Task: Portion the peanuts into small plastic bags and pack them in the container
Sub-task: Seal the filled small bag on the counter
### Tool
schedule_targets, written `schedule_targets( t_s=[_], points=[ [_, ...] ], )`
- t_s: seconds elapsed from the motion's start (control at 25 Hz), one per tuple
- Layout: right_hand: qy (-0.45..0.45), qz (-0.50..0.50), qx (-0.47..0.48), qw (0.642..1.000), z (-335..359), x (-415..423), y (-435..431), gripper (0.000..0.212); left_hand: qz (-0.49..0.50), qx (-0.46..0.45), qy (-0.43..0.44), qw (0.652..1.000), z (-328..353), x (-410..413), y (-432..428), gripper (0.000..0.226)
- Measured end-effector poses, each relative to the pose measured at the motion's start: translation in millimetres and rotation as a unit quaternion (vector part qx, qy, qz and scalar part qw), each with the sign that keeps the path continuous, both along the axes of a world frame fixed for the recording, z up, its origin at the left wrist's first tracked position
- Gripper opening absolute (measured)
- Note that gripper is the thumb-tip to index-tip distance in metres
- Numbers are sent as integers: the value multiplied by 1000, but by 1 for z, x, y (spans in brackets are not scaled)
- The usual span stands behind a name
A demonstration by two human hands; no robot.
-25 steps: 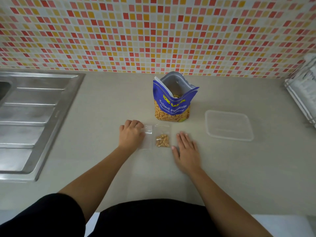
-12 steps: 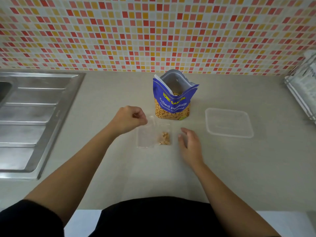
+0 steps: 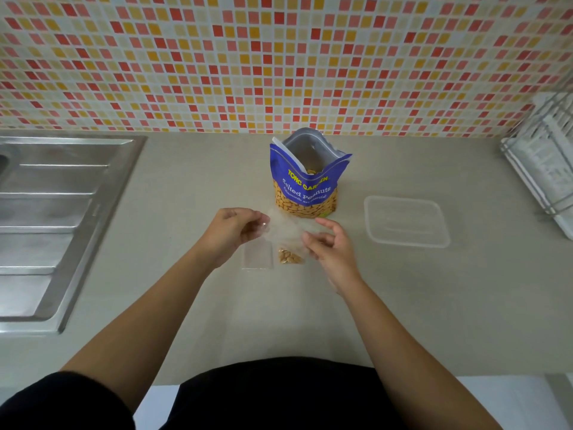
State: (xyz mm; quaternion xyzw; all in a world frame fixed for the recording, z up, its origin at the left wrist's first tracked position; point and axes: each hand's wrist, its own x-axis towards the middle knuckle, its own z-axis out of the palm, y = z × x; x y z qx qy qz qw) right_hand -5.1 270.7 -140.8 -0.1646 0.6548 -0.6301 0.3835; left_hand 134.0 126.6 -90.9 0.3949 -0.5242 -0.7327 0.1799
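A small clear plastic bag (image 3: 286, 231) with a few peanuts (image 3: 289, 256) in its bottom corner is lifted just above the counter. My left hand (image 3: 231, 232) pinches its left top edge. My right hand (image 3: 330, 245) pinches the right side with curled fingers. Just behind stands the blue salted-peanuts pouch (image 3: 305, 187), upright with its mouth open. To the right on the counter sits the clear plastic container (image 3: 373, 232). A second, empty small bag (image 3: 257, 259) lies flat below my left hand.
A steel sink drainboard (image 3: 62, 212) fills the left side of the beige counter (image 3: 186, 187). A white wire dish rack (image 3: 542, 169) stands at the far right. A mosaic tiled wall (image 3: 279, 63) runs along the back.
My left hand lifted the peanut bag's top off the counter. My right hand rose from lying flat and took the bag's right side. An empty bag now shows underneath.
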Motion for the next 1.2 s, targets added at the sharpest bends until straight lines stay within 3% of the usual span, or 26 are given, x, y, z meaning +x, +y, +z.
schedule_targets(
  t_s=[0.12, 0.32, 0.4, 0.48, 0.56, 0.64, 0.72, 0.88, 1.04, 1.2],
  points=[
    [0, 22, -19, 1000, 3, -5, 3, 42, -48, -62, -27, 997, 1, 2, -1, 25],
    [14, 61, -34, 997, 11, -11, 12, 42, -82, -175, -118, 974, -1, 1, -2, 4],
    [74, 22, 1, 997, 12, -10, 12, 47, -78, -186, -115, 973, 1, -2, 2, 3],
    [189, -38, 25, 981, 14, -10, 12, 55, -52, -143, -89, 984, 4, -5, 5, 15],
    [366, -31, 10, 930, 15, -11, 13, 62, -27, -111, -80, 990, 6, -8, 5, 18],
    [533, 44, 10, 845, 20, -9, 9, 66, -23, -129, -104, 986, 10, -10, 7, 12],
    [613, 97, 38, 783, 24, -6, 1, 75, -21, -151, -109, 982, 13, -13, 10, 12],
    [603, 139, 85, 781, 23, 1, -11, 85, -63, -205, -143, 966, 19, -18, 17, 6],
    [620, 109, 62, 775, 23, 1, -13, 71, -100, -284, -182, 936, 20, -18, 20, 8],
    [575, 133, 74, 804, 24, 0, -10, 71, -132, -364, -210, 898, 20, -20, 23, 8]
  ],
)
